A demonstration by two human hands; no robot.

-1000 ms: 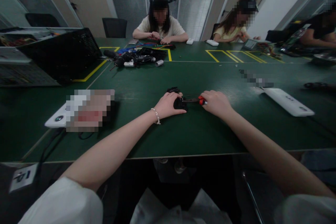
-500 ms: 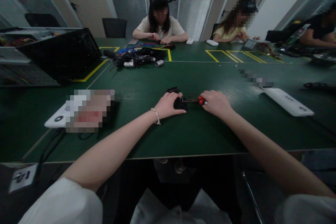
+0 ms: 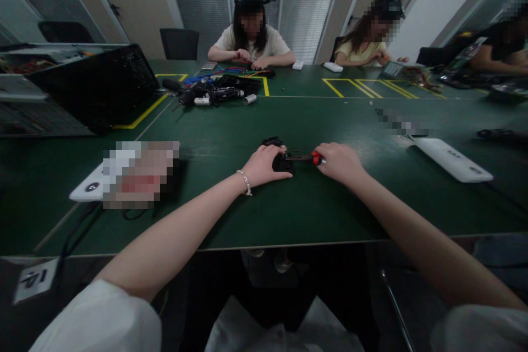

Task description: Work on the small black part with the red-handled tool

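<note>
My left hand (image 3: pixel 266 166) is closed around a small black part (image 3: pixel 282 163) lying on the green table, its thumb stretched along the near side. Much of the part is hidden by the fingers, so I cannot make out its exact kind. My right hand (image 3: pixel 339 161) grips red-handled pliers (image 3: pixel 317 158) from the right. The dark jaws of the pliers point left and reach the right side of the black part; whether they bite on it I cannot tell. Another black piece (image 3: pixel 271 141) shows just beyond my left fingers.
White power banks (image 3: pixel 454 160) lie at right and left on the green table (image 3: pixel 231 220). An opened computer case (image 3: pixel 94 88) stands at far left. Black cables and parts (image 3: pixel 214 89) are heaped mid-back. Co-workers (image 3: pixel 252 44) sit across the table.
</note>
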